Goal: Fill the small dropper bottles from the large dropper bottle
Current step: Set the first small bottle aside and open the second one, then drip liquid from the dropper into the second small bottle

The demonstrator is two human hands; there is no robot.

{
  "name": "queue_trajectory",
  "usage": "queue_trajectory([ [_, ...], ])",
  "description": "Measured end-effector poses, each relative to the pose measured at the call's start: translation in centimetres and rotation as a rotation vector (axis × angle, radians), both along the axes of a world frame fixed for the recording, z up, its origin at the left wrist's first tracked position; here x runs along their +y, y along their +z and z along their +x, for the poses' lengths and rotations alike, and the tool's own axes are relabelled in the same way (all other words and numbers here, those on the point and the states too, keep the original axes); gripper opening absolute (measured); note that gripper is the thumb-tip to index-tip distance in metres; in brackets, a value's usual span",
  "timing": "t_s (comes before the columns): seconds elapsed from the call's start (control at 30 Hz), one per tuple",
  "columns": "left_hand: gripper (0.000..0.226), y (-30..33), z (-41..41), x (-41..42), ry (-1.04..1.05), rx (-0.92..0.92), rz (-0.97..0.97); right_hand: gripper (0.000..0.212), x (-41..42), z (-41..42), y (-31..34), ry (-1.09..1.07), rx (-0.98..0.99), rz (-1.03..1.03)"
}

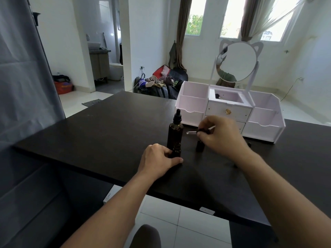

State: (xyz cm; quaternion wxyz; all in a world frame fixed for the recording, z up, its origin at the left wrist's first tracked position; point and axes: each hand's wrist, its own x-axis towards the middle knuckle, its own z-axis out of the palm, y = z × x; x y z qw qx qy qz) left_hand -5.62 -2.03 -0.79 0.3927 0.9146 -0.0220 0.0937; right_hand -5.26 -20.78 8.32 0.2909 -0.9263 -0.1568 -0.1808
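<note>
Head view: a black table [107, 133] in a white tiled room carries a white organizer [231, 113] with mirror [236, 61]. The large dropper bottle [175, 130] stands upright at centre; the left hand [157, 161] grips a small dropper bottle [176, 150] just before it. The right hand [220, 135] pinches a dropper [197, 131], lying level, tip pointing left, above another small bottle [200, 146].

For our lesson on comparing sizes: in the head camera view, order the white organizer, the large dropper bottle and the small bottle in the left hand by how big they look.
1. White organizer
2. Large dropper bottle
3. Small bottle, partly hidden by the left hand

The organizer sits farther back, yet looks largest.
</note>
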Motion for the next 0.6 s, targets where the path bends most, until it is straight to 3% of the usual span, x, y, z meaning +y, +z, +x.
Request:
queue_trajectory([
  [0.13,0.034,-0.1,0.0,0.0,0.014,-0.043,0.013,0.019,0.4,-0.1,-4.1,-0.094,0.085,-0.028],
  [0.23,0.035,-0.1,-0.2,0.0,0.022,-0.054,0.030,0.012,1.1,-0.1,-6.0,-0.145,0.073,-0.038],
  [0.6,0.034,0.0,-0.3,0.0,0.011,-0.061,0.001,0.016,2.3,0.5,-8.3,-0.129,-0.019,-0.091],
])
